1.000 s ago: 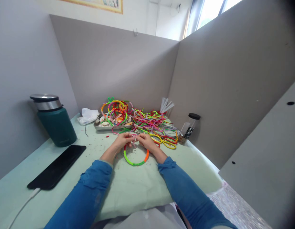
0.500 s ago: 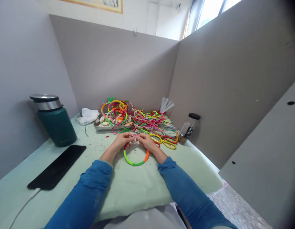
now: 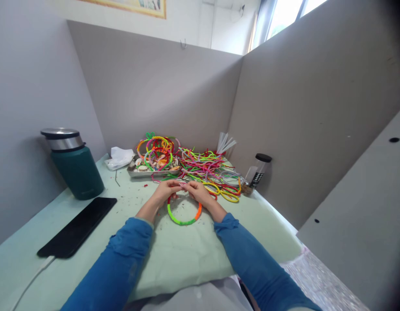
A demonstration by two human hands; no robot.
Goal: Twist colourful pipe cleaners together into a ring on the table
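A fuzzy ring (image 3: 183,223) in green, orange and red hangs below my two hands, near the middle of the table. My left hand (image 3: 166,192) is closed on the ring's upper left part. My right hand (image 3: 197,191) pinches the upper right part, its fingertips against those of the left. A bit of pink shows between the fingertips, and the fingers hide the top of the ring. Just behind the hands lies a heap of coloured fuzzy stems (image 3: 204,165), with yellow loops (image 3: 230,196) at its near right side.
A metal tray (image 3: 153,174) holds shells and coloured rings. White plastic (image 3: 120,157), a green bottle (image 3: 77,170) and a black phone (image 3: 77,226) with a cable are on the left. A clear black-lidded container (image 3: 260,170) and white strips (image 3: 225,143) stand at the right; grey partitions enclose the table.
The fingertips of both hands have shifted slightly around the top of the ring. The ring and everything else stay almost where they were.
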